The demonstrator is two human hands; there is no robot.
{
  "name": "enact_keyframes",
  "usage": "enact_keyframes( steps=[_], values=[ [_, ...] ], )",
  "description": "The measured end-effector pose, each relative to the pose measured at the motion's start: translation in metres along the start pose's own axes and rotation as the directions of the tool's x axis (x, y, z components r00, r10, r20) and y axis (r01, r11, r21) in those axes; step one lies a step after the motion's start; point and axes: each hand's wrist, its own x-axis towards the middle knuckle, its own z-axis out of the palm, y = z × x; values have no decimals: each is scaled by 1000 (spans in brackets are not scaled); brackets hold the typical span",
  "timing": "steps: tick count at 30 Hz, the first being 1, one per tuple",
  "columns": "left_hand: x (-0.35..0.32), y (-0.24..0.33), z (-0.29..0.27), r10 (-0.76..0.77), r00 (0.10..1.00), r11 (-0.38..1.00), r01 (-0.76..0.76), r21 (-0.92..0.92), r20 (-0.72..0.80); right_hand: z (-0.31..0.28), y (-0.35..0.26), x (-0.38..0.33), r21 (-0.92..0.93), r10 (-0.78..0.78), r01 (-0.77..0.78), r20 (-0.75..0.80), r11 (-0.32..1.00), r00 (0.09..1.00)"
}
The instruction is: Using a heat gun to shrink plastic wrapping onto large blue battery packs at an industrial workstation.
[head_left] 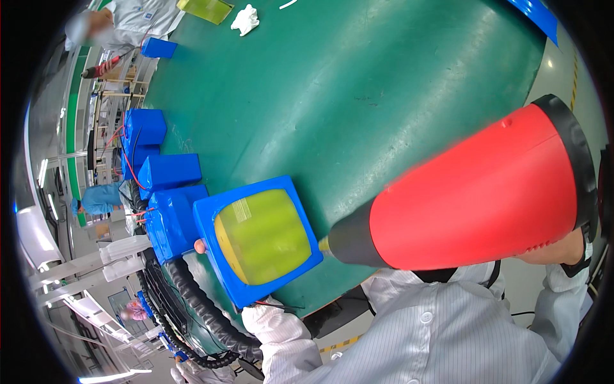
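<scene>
Green matting covers the counter point(358, 83) on a busy assembly floor, where we stand in white striped coats. Our left hand point(208, 249), mostly hidden, pinches the near-left edge of a blue-wrapped battery pack point(259, 240) and tilts its yellow-green end face up toward us. Our right hand point(556, 251), just under the rear of a red heat gun point(473, 198), appears closed around its grip, though we cannot see the fingers. The gun's dark nozzle sits just right of the pack. We judge the wrap is being shrunk; next the nozzle needs sweeping along the blue rim. More blue packs point(167, 185) lie beyond our left hand.
</scene>
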Motion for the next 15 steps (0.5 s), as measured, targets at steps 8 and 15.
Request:
enact_keyframes(
  steps=[8,15],
  values=[
    [-1,2,0,4,1000,1000,-3,-9,5,1,-1,-5,6,-6,6,23,1000,1000],
    [1,3,1,14,1000,1000,-14,-11,12,0,-2,-8,11,-3,2,41,1000,999]
  ],
)
